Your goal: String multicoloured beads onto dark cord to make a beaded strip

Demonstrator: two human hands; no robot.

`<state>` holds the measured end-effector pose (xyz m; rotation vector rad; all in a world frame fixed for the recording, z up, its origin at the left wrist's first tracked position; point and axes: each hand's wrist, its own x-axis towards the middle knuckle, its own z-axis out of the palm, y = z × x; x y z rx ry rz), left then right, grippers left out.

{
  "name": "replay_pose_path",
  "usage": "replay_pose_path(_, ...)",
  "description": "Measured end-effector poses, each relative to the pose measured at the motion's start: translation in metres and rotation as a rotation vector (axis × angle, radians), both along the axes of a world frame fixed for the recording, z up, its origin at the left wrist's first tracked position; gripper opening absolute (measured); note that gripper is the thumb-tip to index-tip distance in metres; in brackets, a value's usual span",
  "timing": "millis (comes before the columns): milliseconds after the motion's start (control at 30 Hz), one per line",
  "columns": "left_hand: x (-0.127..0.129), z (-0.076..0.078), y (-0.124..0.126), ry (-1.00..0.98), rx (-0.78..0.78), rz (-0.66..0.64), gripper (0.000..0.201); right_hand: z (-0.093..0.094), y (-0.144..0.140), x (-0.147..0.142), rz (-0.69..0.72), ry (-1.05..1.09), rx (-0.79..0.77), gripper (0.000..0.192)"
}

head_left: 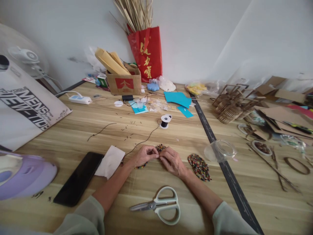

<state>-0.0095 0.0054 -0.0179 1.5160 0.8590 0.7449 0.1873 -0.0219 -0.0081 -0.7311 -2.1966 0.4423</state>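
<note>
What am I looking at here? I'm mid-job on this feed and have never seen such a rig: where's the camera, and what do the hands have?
There is no machine here: these are a person's bare hands. The one picture comes from a camera worn on that person's head, looking forward and down, so the arms enter from the bottom.

The left hand and right hand meet at a bunch of small beads. Exactly what the fingertips hold is too small to make out.

On the wooden table, scissors lie between the forearms. A second heap of beads lies beside the right forearm. Beyond the hands stands a spool of black cord. Near the left forearm are white paper and what looks like a phone.
</note>
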Motion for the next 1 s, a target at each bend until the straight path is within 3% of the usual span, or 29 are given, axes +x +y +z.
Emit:
replay_pose_path(233,-0.001,0.013,0.000,-0.023,-0.063,0.092,0.015,0.000,0.002,0.002,-0.075,0.048,-0.041,0.018)
replay_pose_path(500,0.001,0.013,0.000,-0.117,-0.118,0.143,0.020,-0.005,0.006,0.006,-0.151,0.080,-0.069,0.017)
replay_pose_path(1000,0.002,0.017,0.001,-0.125,-0.121,0.173,0.023,-0.009,0.009,0.008,-0.168,0.097,-0.088,0.018)
